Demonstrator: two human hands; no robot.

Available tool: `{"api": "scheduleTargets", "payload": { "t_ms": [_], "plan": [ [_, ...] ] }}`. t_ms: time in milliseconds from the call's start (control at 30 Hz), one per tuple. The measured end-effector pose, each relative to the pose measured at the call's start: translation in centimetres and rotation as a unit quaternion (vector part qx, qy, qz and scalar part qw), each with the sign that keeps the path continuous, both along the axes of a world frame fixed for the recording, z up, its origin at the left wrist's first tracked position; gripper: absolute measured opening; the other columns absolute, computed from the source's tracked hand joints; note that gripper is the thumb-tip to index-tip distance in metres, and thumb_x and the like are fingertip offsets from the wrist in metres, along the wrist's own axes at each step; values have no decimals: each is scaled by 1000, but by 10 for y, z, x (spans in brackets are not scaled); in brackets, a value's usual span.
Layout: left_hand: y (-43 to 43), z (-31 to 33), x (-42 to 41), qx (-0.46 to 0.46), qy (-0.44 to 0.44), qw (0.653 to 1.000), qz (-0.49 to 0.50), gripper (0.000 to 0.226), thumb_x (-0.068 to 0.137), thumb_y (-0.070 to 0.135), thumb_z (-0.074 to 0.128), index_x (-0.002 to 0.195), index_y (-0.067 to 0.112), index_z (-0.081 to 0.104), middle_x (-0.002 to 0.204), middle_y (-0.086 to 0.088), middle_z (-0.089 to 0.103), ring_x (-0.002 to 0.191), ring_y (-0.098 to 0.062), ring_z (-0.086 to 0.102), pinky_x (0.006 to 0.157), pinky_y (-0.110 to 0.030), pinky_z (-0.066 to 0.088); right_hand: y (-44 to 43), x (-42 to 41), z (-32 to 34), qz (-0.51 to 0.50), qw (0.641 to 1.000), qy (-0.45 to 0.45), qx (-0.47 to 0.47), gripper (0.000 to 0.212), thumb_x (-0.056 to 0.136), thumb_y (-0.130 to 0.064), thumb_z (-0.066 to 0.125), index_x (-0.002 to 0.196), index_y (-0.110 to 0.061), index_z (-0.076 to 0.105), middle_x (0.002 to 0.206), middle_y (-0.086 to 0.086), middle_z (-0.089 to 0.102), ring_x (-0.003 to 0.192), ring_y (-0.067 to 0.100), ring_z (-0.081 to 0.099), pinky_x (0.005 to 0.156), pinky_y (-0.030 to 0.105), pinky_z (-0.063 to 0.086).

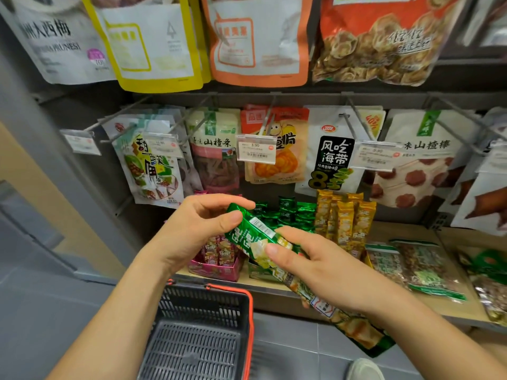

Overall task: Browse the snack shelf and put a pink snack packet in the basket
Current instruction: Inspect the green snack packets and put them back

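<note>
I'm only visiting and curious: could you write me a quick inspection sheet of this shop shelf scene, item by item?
Surface: wooden shelf, stocked with snacks.
Job's things: pink packets stand in a pink box on the shelf; basket below, no packet seen inside.
Clutter: green packets, yellow packets, hanging bags, price tags.
Fingers: left hand and right hand both grip a green snack strip.
Cables: nothing seen.
Surroundings: grey floor tiles, a shoe.

Pink packets (pixel 216 252) upright in pink box (pixel 219 272); grey basket (pixel 203 305) below
</note>
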State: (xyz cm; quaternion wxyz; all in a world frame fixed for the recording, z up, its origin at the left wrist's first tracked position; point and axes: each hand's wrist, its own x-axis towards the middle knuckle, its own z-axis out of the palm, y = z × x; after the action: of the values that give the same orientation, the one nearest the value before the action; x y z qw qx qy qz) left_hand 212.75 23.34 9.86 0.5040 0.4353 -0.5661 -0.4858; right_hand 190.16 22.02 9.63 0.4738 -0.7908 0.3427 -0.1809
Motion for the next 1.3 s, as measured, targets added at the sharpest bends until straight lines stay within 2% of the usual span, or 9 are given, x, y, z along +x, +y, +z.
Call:
{"api": "scheduleTargets", "payload": {
  "t_ms": [133, 233, 400, 600, 767, 1000, 1100, 1200, 1300],
  "plan": [
    [-1, -1, -2, -23, -36, 999, 10, 20, 65, 34, 82, 80, 20, 78, 78, 1, 70, 72, -10, 59, 63, -19, 48, 0, -3, 2, 13, 1000, 17, -3, 42, 86, -63, 42, 108, -33, 60, 78, -13, 57, 68, 0, 51, 66, 28, 43],
    [-3, -2, -3, -32, -83, 996, 25, 3, 73, 25, 75, 74, 22, 75, 72, 6, 66, 67, -8, 52, 59, -17, 42, -2, -4, 3, 19, 999, 27, 14, 43, 84, -65, 43, 107, -32, 60, 79, -8, 59, 68, 7, 54, 68, 38, 48],
    [-5, -4, -3, -31, -160, 986, 28, 16, 87, 6, 66, 76, 19, 68, 74, 11, 61, 68, -3, 52, 65, -13, 42, -11, -13, 6, 41, 992, 95, 68, 33, 91, -52, 54, 118, -33, 58, 106, 2, 66, 86, 25, 68, 83, 49, 55],
    [-6, -8, -5, -45, -259, 960, 92, 15, 87, 7, 67, 83, 20, 74, 82, 10, 70, 77, 2, 61, 72, -11, 44, -22, -33, 2, 15, 977, 211, -31, 63, 89, -60, 52, 144, -33, 39, 137, -19, 49, 118, 2, 50, 102, 26, 41],
    [-3, -12, -15, -103, -355, 923, 108, 21, 76, 16, 81, 94, 26, 79, 98, 14, 70, 96, -2, 63, 89, -27, 50, -23, -34, -1, 3, 979, 195, -57, 29, 92, -52, 56, 113, -32, 59, 99, -14, 66, 89, 5, 62, 86, 39, 52],
    [3, -15, -42, -236, -439, 866, 41, 23, 77, 19, 80, 100, 22, 78, 103, 6, 74, 102, -7, 65, 95, -30, 50, -22, -29, -7, -3, 978, 196, -76, 19, 91, -49, 58, 98, -31, 60, 86, -7, 66, 77, 8, 62, 76, 40, 53],
    [4, -16, -50, -248, -476, 843, 21, 25, 82, 26, 75, 107, 25, 75, 110, 6, 72, 107, -9, 65, 104, -36, 46, -21, -31, -6, 0, 976, 201, -85, 20, 91, -49, 58, 98, -31, 61, 83, -8, 66, 74, 6, 61, 72, 36, 53],
    [3, -13, -49, -266, -471, 840, 29, 21, 81, 19, 73, 101, 20, 77, 104, 1, 74, 101, -16, 69, 93, -38, 53, -22, -31, -3, 10, 979, 189, -77, 25, 90, -49, 60, 106, -30, 61, 85, -9, 68, 74, 4, 63, 70, 32, 54],
    [3, -10, -43, -274, -474, 835, 59, 19, 77, 10, 70, 93, 15, 79, 96, -3, 76, 93, -20, 71, 84, -39, 58, -23, -35, 3, 22, 980, 192, -39, 37, 89, -44, 64, 122, -30, 56, 80, -15, 65, 63, -8, 59, 53, 13, 46]
  ]
}}
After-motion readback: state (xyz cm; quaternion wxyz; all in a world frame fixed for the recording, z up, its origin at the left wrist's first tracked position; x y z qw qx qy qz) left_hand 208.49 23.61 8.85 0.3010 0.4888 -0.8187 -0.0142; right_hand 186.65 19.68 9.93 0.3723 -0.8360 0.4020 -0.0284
